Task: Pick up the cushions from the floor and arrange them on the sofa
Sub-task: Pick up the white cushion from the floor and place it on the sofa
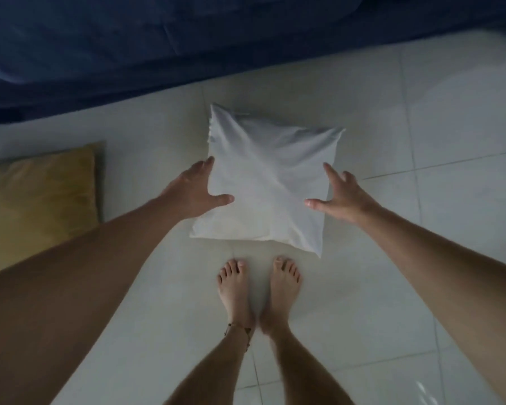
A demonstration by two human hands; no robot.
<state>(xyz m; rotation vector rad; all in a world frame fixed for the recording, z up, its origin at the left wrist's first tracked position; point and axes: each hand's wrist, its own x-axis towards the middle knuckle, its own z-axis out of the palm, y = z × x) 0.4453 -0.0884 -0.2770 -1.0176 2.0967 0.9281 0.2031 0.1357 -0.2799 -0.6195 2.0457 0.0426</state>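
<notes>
So over on the left there's a yellow cushion (38, 200) lying flat on the tiled floor (450, 112), untouched, with the blue sofa (129, 39) running along the top. The left hand (195, 192) is spread wide against the left edge of the white cushion (263, 182), thumb on top, not really closed on it yet. The right hand (343, 197) mirrors it on the right edge, fingers splayed, so the cushion sits squarely between both palms, equally near each; I'd guess a two-sided squeeze comes next.

Yellow cushion (38, 200) (left edge) cut off
</notes>
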